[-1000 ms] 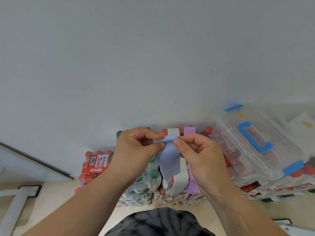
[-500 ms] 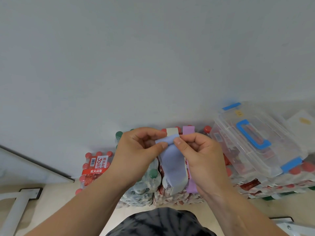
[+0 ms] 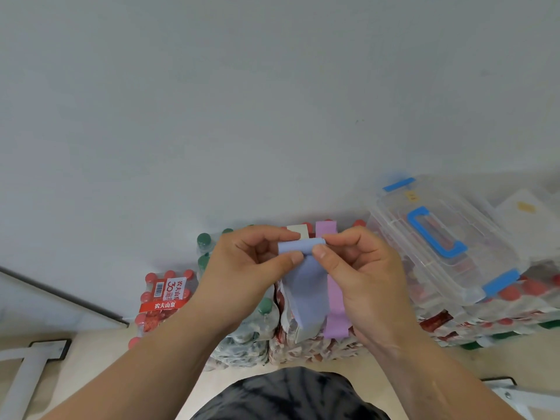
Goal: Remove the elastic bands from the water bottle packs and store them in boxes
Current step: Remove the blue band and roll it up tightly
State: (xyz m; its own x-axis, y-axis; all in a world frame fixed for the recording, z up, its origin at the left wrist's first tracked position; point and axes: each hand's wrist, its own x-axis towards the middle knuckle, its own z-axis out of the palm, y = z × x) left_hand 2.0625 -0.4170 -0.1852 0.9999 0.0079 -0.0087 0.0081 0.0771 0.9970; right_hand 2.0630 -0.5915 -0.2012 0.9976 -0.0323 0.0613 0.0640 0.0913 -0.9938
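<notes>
wall: plain pale grey wall [image 3: 272, 101], evenly lit | floor: beige floor [image 3: 100, 344] | left: dark strip [image 3: 60, 295] slanting along the wall's foot | corners: white metal frame [image 3: 27, 371] lower left, another white frame piece [image 3: 515, 395] lower right

Left hand [image 3: 242, 271]: pinched the left end of the rolled top of the blue band [image 3: 306, 286].
Right hand [image 3: 360, 274]: pinched the roll's right end.
Blue band: hung down over the water bottle packs [image 3: 303, 344].
Purple band [image 3: 335, 316]: wrapped round a pack, just right of the blue one.
Clear box [image 3: 436, 247]: lay on packs at the right, lid latched with blue clips.

Soft even light, fisheye edges
</notes>
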